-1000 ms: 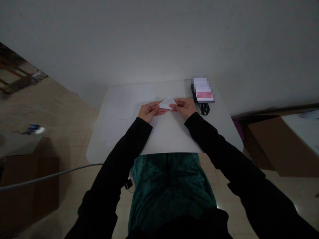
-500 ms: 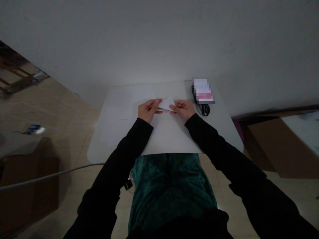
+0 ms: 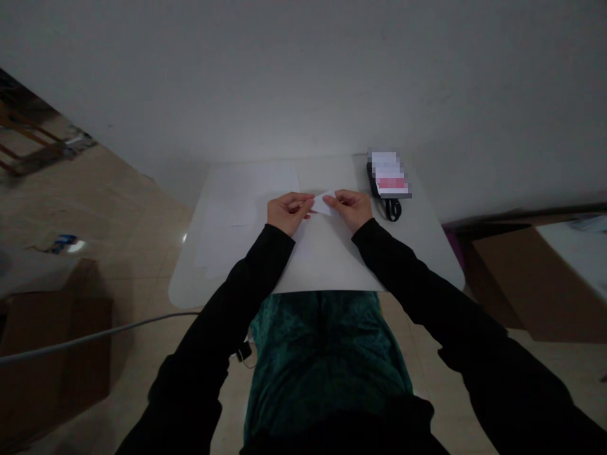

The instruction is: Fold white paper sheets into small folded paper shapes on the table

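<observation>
"White folded paper point(image 3: 323, 204), where is it now?"

"It is over the table point(image 3: 332, 265); the left hand point(image 3: 287, 212) pinches its nine o'clock end; the right hand point(image 3: 353, 207) grips its three o'clock side, thumb on top."

"And what has changed?"

"Half a second ago the left thumb and finger stood more apart; now they meet at the tip, and less paper shows; I judge it is steadier for folding; loose sheets point(image 3: 237, 196) lie toward nine o'clock."

Gry wall point(image 3: 303, 82), tan tiled flr point(image 3: 147, 253)
</observation>
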`<action>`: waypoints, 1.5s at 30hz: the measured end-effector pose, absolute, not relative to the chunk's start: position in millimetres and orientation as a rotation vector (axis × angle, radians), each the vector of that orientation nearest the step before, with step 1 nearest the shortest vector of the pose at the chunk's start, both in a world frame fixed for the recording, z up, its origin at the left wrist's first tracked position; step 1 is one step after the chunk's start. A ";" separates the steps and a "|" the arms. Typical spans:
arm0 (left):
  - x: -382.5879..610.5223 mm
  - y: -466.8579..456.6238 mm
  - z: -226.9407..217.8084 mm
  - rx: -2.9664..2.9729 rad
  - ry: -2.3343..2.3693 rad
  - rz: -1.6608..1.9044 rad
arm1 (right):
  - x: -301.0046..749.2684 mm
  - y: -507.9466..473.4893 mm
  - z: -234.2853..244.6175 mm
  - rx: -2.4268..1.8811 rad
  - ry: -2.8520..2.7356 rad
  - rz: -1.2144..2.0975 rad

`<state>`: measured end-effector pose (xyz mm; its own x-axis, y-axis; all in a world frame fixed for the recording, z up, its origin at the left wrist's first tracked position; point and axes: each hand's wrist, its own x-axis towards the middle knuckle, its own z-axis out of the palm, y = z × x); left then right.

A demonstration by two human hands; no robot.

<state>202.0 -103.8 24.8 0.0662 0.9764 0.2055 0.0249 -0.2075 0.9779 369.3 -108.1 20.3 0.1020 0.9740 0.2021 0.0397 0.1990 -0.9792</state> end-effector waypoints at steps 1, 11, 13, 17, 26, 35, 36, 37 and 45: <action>202.8 -104.7 25.7 1.413 1.072 1.318 | 369.4 -108.0 19.4 -1.120 -1.212 0.976; 187.7 -78.1 47.0 1.573 1.058 1.262 | 369.3 -101.4 19.9 -1.012 -1.119 1.231; 183.8 -69.5 51.0 1.593 1.056 1.220 | 368.9 -100.5 16.9 -1.007 -1.116 1.198; 182.9 -65.3 50.7 1.556 1.012 1.122 | 364.8 -96.4 8.6 -1.037 -1.059 1.121; 187.1 -66.9 25.5 1.473 0.778 0.945 | 336.8 -68.9 -0.2 -0.847 -0.855 1.138; 176.6 -69.1 37.7 1.484 0.683 0.849 | 351.6 -72.4 15.0 -0.741 -0.904 1.610; 175.2 -69.2 39.1 1.479 0.679 0.833 | 351.4 -71.8 14.2 -0.748 -0.929 1.609; 174.3 -69.1 39.8 1.471 0.673 0.816 | 350.5 -71.1 12.6 -0.760 -0.950 1.591; 178.5 -63.7 32.2 1.351 0.733 0.900 | 344.4 -77.8 5.1 -1.016 -1.248 0.783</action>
